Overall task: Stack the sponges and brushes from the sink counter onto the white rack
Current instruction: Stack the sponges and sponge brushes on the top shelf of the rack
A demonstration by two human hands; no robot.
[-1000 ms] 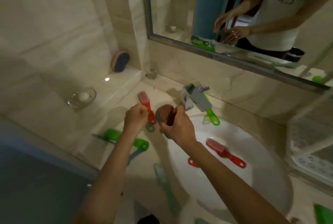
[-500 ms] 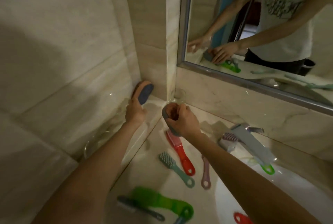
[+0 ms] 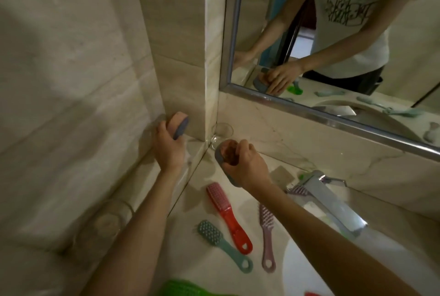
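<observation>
1. Left hand [image 3: 169, 150] curls its fingers around a pink-and-grey sponge [image 3: 179, 124], which juts out at the hand's 1 o'clock.
2. Right hand [image 3: 247, 164] grips a grey-and-brown sponge [image 3: 225, 152], which shows at the hand's 10 o'clock.

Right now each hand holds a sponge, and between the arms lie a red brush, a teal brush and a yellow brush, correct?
The head view shows a pink brush, not a yellow one. The left hand holds a peach sponge, the right hand a brown sponge, and the red brush and teal brush lie there.
</observation>
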